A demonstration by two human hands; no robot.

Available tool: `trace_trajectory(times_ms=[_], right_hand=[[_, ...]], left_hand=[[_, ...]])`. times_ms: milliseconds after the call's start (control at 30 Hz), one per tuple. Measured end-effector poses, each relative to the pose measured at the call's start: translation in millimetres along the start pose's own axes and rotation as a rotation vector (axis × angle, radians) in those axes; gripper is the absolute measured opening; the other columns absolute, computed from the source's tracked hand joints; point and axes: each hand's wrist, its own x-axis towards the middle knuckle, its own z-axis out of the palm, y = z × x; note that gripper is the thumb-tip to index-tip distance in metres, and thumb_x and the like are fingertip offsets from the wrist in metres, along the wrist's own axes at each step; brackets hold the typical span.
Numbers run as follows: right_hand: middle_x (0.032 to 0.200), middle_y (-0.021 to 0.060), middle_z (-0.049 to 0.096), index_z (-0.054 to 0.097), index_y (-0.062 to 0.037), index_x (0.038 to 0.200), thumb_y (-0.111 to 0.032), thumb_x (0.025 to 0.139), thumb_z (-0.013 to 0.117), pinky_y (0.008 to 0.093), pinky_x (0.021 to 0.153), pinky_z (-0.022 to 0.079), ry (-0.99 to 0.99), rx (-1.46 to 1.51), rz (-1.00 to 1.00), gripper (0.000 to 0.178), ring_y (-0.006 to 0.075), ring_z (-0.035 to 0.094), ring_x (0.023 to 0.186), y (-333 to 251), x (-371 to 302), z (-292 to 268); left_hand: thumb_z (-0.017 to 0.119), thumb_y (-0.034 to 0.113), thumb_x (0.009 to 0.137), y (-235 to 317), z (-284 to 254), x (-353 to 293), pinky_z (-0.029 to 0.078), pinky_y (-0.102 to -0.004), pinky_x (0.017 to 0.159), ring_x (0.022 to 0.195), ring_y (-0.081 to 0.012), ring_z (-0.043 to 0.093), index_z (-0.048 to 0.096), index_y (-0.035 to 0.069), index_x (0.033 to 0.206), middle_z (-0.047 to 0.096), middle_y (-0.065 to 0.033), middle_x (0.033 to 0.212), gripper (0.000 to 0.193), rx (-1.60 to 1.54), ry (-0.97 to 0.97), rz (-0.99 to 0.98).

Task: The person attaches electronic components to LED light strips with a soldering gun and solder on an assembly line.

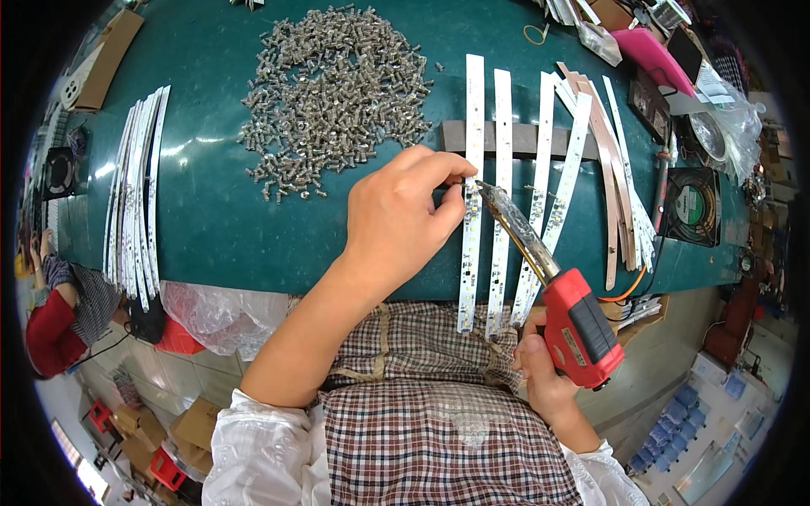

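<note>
Green tabletop (207,228): our left hand (396,211) pinches at a strip (475,93), contents unclear; our right hand (542,371) grips the soldering gun (580,325), best steadied.

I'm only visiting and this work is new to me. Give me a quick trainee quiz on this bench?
1. Which hand holds the red-and-black soldering tool?
2. True or false: the pile of small metal parts lies right of the dark bar.
3. Which is nearest the left hand: (a) a dark fan, (b) a white strip, or (c) a cardboard box?

Key: 1, the right hand. 2, false; it lies to the left. 3, b.
</note>
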Motion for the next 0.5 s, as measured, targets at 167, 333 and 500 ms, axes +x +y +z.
trace_trajectory(times_ms=[167, 333, 500], right_hand=[[0.069, 0.0026, 0.050, 0.052, 0.0030, 0.103, -0.008, 0.093, 0.058, 0.0229, 0.047, 0.041, -0.092, -0.064, -0.038, 0.016, 0.0068, 0.042, 0.048, 8.4, 0.3, -9.3], [0.068, 0.0023, 0.049, 0.052, 0.0026, 0.102, -0.004, 0.092, 0.056, 0.0227, 0.047, 0.039, 0.150, -0.014, -0.103, 0.013, 0.0077, 0.043, 0.047, -2.0, 7.3, -11.7], [0.081, 0.0040, 0.057, 0.052, 0.0053, 0.111, -0.004, 0.089, 0.062, 0.0236, 0.054, 0.044, 0.537, -0.050, -0.113, 0.026, 0.0086, 0.049, 0.055, -27.5, 46.7, -41.2]], left_hand=[[0.068, 0.002, 0.075, 1.2, -0.1, 0.9, 0.040, -0.0224, 0.047, 0.048, -0.0063, 0.049, 0.072, 0.012, 0.095, 0.066, 0.0021, 0.084, 0.023, -0.007, 0.005, 0.008], [0.070, 0.004, 0.074, 8.5, -6.5, 1.5, 0.042, -0.0220, 0.050, 0.052, -0.0075, 0.056, 0.070, 0.010, 0.099, 0.066, -0.0006, 0.088, 0.026, -0.061, -0.097, -0.055], [0.074, -0.001, 0.075, 18.2, -17.4, 0.7, 0.053, -0.0219, 0.059, 0.073, -0.0130, 0.069, 0.059, 0.003, 0.121, 0.059, -0.0112, 0.113, 0.048, -0.240, -0.317, -0.175]])
